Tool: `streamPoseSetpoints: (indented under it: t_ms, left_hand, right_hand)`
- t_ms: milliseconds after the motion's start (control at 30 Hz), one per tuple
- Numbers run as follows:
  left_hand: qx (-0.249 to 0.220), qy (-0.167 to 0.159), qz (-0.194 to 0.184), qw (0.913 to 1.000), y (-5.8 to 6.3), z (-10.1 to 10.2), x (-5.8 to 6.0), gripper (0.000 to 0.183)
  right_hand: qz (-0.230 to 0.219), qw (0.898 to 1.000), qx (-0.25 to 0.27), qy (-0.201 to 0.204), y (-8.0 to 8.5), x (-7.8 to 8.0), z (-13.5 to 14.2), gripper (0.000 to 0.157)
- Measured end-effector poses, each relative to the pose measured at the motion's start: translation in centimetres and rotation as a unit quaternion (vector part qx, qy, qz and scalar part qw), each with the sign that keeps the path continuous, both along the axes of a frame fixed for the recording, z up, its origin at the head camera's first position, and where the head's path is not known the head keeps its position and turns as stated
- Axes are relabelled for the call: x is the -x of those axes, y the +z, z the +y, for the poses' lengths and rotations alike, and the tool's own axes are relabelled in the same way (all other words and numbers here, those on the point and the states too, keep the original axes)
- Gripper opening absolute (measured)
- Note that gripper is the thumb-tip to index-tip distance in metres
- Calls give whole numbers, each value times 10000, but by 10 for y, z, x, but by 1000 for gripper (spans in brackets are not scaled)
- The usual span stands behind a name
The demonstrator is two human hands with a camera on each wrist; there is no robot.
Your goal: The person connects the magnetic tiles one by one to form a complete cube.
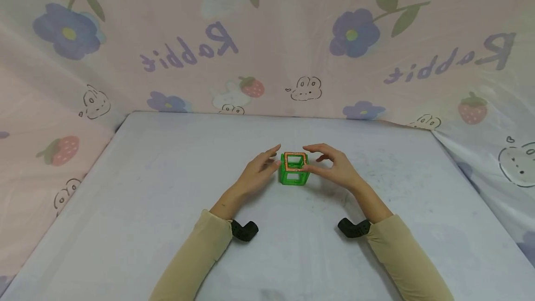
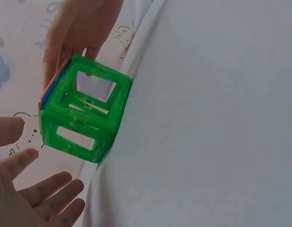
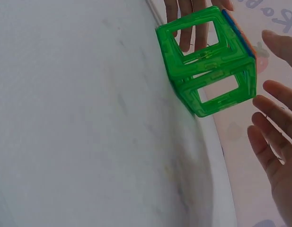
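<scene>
A cube of green magnetic tiles [image 1: 284, 178] with open square windows stands on the table, an orange square tile [image 1: 292, 169] forming its top. At that top, both wrist views show a blue layer [image 3: 239, 34] between the orange and the green. My left hand [image 1: 257, 172] is beside the cube's left side, fingers spread and relaxed. On the other side is my right hand [image 1: 339, 169], its thumb overlapping the cube's edge in the head view. The right wrist view shows a gap between the right thumb [image 3: 280, 46] and the cube. Neither hand grips anything.
The white-covered table [image 1: 167, 175] extends around the cube. A patterned curtain [image 1: 276, 50] rises behind it and along both sides. Black curved wrist devices, left [image 1: 245, 231] and right [image 1: 353, 228], stick out inward from the sleeve cuffs.
</scene>
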State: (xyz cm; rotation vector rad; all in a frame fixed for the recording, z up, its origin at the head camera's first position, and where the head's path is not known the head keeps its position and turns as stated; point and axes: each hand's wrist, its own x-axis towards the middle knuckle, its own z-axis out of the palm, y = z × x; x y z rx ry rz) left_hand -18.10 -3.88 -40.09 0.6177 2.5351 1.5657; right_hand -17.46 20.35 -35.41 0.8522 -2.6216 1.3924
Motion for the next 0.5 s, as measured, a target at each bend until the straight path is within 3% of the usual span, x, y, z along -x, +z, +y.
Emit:
streamPoseSetpoints:
  t_ms: [133, 367, 500]
  left_hand:
    - [45, -56, 229, 9997, 2, -5, 4, 52]
    - [345, 28, 409, 9986, 9, -10, 8, 51]
    - [730, 184, 550, 9956, 10, -13, 8, 49]
  right_hand:
    - [-52, 9999, 29, -144, 1, -1, 4, 44]
    - [42, 9992, -15, -395, -27, 16, 24, 43]
    - [164, 9978, 115, -634, -32, 16, 29, 41]
